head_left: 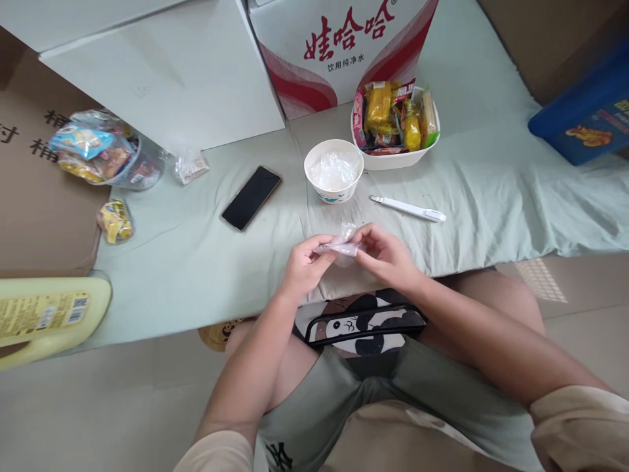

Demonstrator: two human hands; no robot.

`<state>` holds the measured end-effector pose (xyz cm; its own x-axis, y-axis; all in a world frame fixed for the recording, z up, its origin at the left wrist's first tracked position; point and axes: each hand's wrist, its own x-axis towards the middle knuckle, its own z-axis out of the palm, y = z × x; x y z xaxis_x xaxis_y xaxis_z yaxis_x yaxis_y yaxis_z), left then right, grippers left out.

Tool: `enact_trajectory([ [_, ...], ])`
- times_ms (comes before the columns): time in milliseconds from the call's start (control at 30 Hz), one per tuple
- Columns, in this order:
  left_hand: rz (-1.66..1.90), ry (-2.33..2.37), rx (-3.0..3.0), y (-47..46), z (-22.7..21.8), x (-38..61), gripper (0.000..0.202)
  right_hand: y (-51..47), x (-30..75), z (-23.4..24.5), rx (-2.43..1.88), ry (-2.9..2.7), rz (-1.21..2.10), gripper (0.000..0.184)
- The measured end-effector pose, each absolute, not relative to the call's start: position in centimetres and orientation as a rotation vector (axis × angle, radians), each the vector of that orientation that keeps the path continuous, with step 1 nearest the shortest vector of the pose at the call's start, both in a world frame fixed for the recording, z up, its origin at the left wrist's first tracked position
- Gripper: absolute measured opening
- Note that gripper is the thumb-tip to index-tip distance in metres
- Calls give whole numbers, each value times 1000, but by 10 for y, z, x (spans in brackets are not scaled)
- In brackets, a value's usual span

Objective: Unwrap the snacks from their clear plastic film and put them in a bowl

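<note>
Between my two hands, just over the near edge of the cloth-covered surface, is a small clear plastic bag (346, 248) with something pale or pinkish in it that I cannot make out. My left hand (305, 263) pinches its left side between thumb and fingers. On the other side, my right hand (386, 255) grips it with thumb and curled fingers. Right beyond the hands stands a white paper bowl (334, 195) with crumpled clear plastic (335, 172) inside. A white utility knife (409, 208) lies to the right of the bowl.
A white tub (398, 160) of wrapped snacks stands before a red-and-white carton (339, 59). Left of the bowl lies a black phone (251, 198). Farther left are a clear tub (142, 167) of snacks, a small plastic packet (190, 166) and a yellow packet (116, 221). A blue container (584, 111) stands right.
</note>
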<state>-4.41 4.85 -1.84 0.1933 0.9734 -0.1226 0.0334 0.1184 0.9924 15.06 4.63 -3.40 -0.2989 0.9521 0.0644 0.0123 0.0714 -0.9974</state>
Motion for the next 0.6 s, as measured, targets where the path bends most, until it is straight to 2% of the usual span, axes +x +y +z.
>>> enact_trajectory([
  [100, 982, 1048, 1041, 52, -11, -45, 45, 49, 150, -37, -1083, -1396, 1214, 42],
  [167, 963, 971, 964, 54, -7, -43, 46, 50, 150, -37, -994, -1370, 1342, 49],
  [267, 985, 965, 939, 58, -8, -35, 45, 53, 151, -38, -939, -1300, 1570, 35],
  [433, 987, 1098, 961, 72, -21, -30, 48, 60, 155, -33, -1093, -1190, 1532, 32],
  [533, 1204, 1192, 866, 81, -23, -45, 48, 65, 158, -27, -1124, -1179, 1543, 29],
  [600, 1346, 1246, 821, 86, -22, -59, 41, 68, 159, -23, -1123, -1176, 1571, 29],
])
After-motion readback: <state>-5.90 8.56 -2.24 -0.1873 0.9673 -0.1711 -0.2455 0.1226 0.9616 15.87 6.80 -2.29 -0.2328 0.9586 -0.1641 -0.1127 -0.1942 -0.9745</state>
